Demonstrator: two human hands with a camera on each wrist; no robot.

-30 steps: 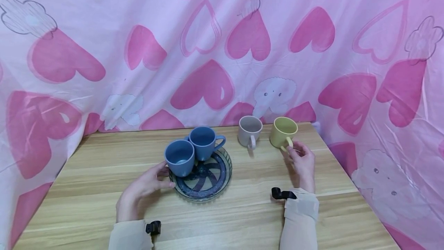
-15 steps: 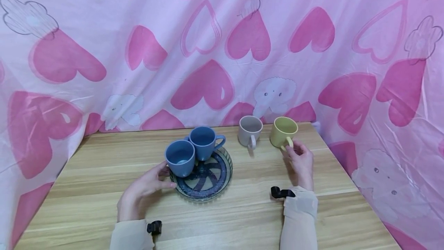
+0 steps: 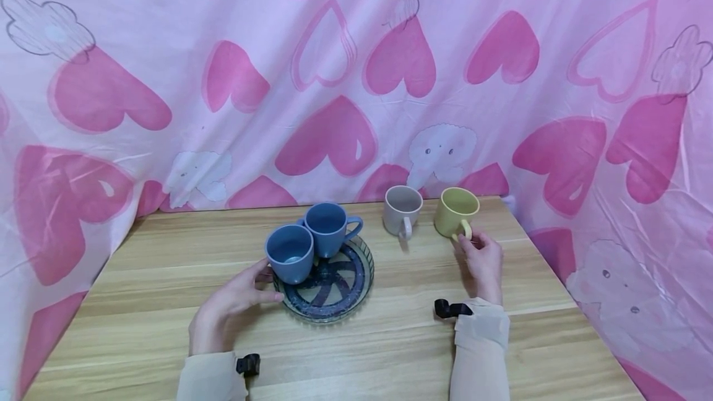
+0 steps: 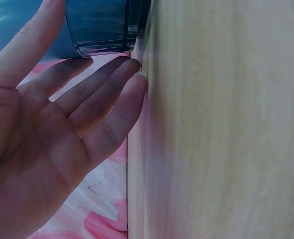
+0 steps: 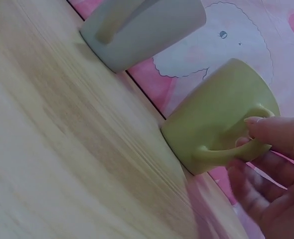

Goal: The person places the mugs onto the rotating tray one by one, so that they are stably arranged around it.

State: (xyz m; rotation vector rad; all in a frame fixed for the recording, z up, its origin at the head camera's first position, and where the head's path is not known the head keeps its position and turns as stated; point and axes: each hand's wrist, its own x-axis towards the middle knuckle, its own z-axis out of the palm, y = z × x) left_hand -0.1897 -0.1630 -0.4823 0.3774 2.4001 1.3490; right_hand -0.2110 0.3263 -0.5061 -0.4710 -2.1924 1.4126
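Right hand (image 3: 483, 262) pinches the smooth yellow mug's (image 3: 455, 211) looped handle; left hand (image 3: 231, 303), fingers straight, touches the ribbed glass plate (image 3: 356, 289).

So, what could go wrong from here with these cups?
The right hand pinches only the yellow cup's handle, so it may tilt when lifted. That cup stands close to the grey cup and could knock it. The front blue cup sits at the plate's rim and could tip off.

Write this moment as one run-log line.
left hand: open, at plate rim | right hand: grip on yellow mug handle | two blue mugs on plate
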